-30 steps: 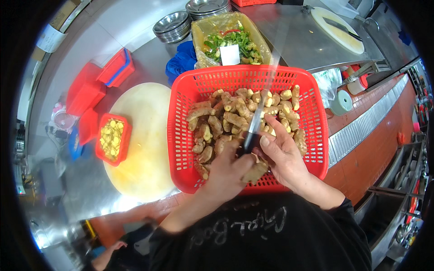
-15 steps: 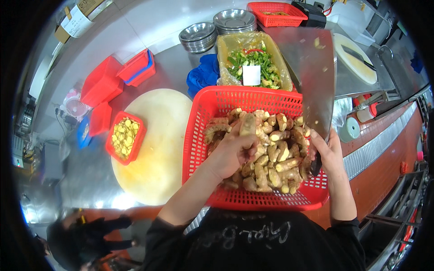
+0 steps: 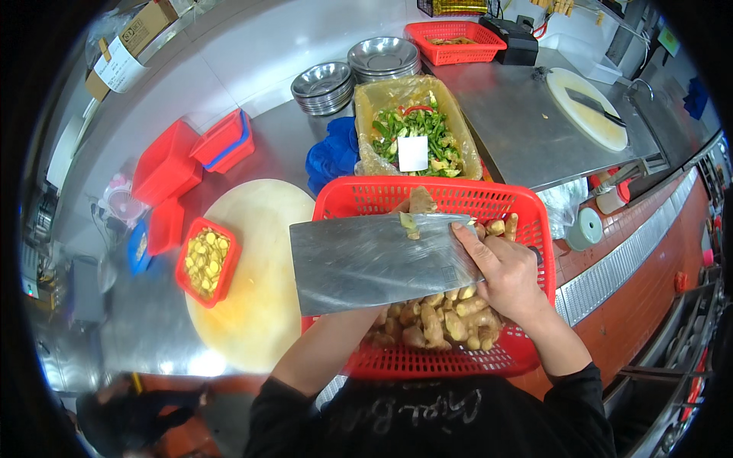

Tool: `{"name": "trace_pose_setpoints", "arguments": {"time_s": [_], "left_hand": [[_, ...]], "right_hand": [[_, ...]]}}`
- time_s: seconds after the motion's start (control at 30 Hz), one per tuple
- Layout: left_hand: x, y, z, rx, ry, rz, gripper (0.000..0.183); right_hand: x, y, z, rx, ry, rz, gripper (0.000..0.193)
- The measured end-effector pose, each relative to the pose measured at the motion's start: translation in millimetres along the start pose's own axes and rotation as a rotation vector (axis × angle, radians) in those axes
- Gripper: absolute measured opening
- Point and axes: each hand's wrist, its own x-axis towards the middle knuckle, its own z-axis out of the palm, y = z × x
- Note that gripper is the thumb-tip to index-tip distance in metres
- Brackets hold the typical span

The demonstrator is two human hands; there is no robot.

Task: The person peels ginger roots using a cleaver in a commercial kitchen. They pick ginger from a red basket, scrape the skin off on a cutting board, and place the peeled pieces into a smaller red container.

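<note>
My right hand [image 3: 510,276] grips a broad cleaver [image 3: 374,263], its thumb laid on the blade. The blade lies nearly level across the red basket [image 3: 527,214], its wide face up and its far end reaching left over the basket's rim. My left hand [image 3: 357,324] is mostly hidden beneath the blade; its wrist shows below. A piece of ginger [image 3: 422,201] sticks up past the blade's far edge, where that hand holds it. A peel scrap [image 3: 411,226] clings to that edge. Under my hands, many ginger pieces [image 3: 450,324] fill the basket.
Left of the basket, a round cutting board [image 3: 259,221] carries a small red tub [image 3: 229,282] of sliced ginger. Beyond the basket stand a lined bin [image 3: 469,156] of cut green peppers, a blue cloth [image 3: 332,153] and stacked metal plates [image 3: 324,88]. A second board [image 3: 569,84] holds a knife.
The cleaver has swung from upright at the right to lie across the basket, over my left hand and the ginger. The view has shifted slightly.
</note>
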Motion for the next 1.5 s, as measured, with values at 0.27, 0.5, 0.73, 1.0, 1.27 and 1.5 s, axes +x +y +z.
{"name": "trace_pose_setpoints", "arguments": {"time_s": [0.27,0.5,0.73,1.0,1.27,1.5], "left_hand": [[0.1,8.5,11.0,0.026,0.219,0.057,0.044],[11.2,16.0,12.3,0.028,0.174,0.12,0.037],[48.3,26.3,8.3,0.0,0.288,0.118,0.031],[50.4,34.2,36.5,0.025,0.517,0.111,0.028],[50.1,37.2,29.0,0.278,0.239,0.164,0.038],[42.7,33.6,23.5,0.403,0.386,0.138,0.028]], "right_hand": [[12.1,14.8,-0.3,-0.007,0.03,-0.069,0.054],[26.8,37.1,11.0,-0.049,0.097,-0.14,0.057],[64.7,54.8,35.4,0.17,-0.088,0.075,0.058],[88.8,88.8,50.7,-0.27,-0.204,0.256,0.042],[73.6,63.8,23.9,-0.067,0.001,-0.049,0.054],[64.2,38.7,18.2,-0.088,-0.003,-0.115,0.056]]}}
